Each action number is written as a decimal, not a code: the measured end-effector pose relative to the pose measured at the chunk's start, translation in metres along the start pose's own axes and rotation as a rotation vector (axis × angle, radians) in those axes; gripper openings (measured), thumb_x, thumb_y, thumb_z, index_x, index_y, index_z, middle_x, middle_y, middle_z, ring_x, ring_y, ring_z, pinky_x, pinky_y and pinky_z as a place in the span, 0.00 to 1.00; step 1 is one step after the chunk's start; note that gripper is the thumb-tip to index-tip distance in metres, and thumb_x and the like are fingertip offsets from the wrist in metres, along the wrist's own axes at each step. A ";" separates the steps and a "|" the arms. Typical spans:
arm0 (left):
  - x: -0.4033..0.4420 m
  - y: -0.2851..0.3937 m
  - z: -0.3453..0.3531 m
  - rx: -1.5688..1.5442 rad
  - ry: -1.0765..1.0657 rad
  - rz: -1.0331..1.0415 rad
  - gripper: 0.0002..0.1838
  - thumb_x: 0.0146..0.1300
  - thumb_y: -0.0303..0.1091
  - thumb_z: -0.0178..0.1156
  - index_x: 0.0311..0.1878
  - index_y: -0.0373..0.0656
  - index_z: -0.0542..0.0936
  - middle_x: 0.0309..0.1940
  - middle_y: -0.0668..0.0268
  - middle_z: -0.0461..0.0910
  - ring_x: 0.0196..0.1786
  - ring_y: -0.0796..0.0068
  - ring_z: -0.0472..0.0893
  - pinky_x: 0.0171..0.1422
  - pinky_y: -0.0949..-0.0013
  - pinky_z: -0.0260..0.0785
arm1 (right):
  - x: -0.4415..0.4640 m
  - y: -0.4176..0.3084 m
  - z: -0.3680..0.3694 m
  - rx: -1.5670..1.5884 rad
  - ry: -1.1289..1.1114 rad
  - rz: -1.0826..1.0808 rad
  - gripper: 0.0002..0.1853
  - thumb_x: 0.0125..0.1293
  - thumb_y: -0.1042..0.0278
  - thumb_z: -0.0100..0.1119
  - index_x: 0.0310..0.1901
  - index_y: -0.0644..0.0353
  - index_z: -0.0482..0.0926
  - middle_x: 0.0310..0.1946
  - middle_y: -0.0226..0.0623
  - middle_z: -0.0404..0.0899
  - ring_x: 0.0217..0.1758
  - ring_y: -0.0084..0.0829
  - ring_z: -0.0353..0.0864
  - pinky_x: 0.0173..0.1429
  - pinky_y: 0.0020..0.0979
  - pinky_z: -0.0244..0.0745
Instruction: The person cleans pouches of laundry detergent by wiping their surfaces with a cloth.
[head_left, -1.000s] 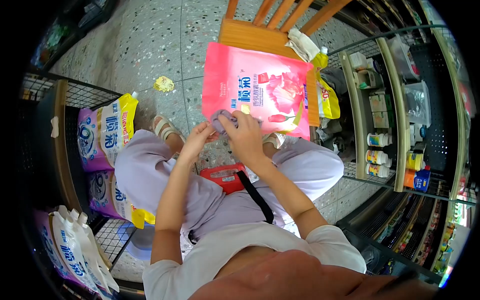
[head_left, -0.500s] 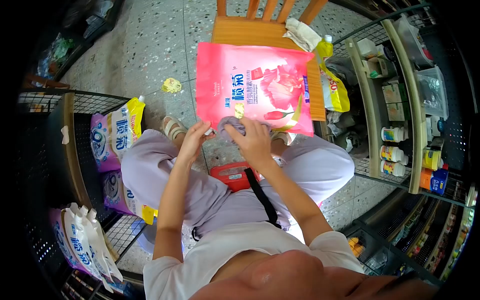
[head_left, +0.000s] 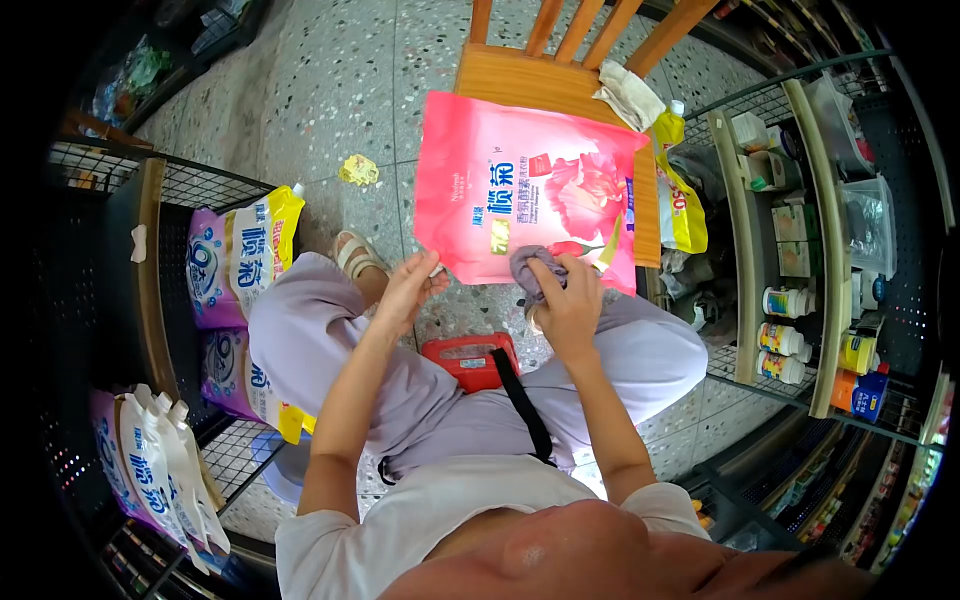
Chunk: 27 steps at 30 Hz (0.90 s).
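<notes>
A large pink bag of laundry detergent (head_left: 460, 185) lies on the seat of a wooden chair (head_left: 500, 75), its near edge hanging toward me. My left hand (head_left: 408, 287) is closed on the bag's lower left corner. In my right hand (head_left: 568, 300) is a bunched grey-purple cloth (head_left: 532, 272), pressed against the bag's lower edge near the flower print. The fingers of that hand are bent over the cloth and partly hide it.
Purple and yellow detergent bags (head_left: 232, 265) stand on the left rack, with white pouches (head_left: 160, 470) nearer me. A red case (head_left: 468, 362) sits between my legs. On the right, a shelf (head_left: 735, 250) holds bottles and boxes. A white rag (head_left: 630, 95) and a yellow bag (head_left: 682, 200) are by the chair.
My right hand has moved the cloth rightward along the bag's lower edge. My left hand stays at the corner. The view has shifted slightly, and the bag appears farther right and lower.
</notes>
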<state>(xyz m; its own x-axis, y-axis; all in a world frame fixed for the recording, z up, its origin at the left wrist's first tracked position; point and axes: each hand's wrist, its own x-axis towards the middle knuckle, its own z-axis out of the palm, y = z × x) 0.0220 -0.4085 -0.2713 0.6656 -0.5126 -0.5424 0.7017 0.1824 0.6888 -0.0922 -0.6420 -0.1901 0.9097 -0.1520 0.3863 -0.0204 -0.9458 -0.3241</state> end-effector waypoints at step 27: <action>-0.002 -0.045 0.058 0.281 0.120 0.151 0.21 0.72 0.49 0.57 0.30 0.42 0.81 0.22 0.74 0.77 0.26 0.86 0.72 0.33 0.77 0.64 | 0.082 -0.048 0.012 0.006 -0.222 0.011 0.25 0.46 0.74 0.65 0.52 0.52 0.80 0.46 0.38 0.74 0.48 0.43 0.72 0.50 0.44 0.64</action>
<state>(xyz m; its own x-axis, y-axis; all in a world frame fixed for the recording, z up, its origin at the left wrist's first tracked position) -0.0253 -0.4643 -0.2731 0.7937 -0.3917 -0.4654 0.5066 0.0021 0.8622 -0.0112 -0.6057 -0.1536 0.9784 -0.0945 0.1838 -0.0285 -0.9425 -0.3329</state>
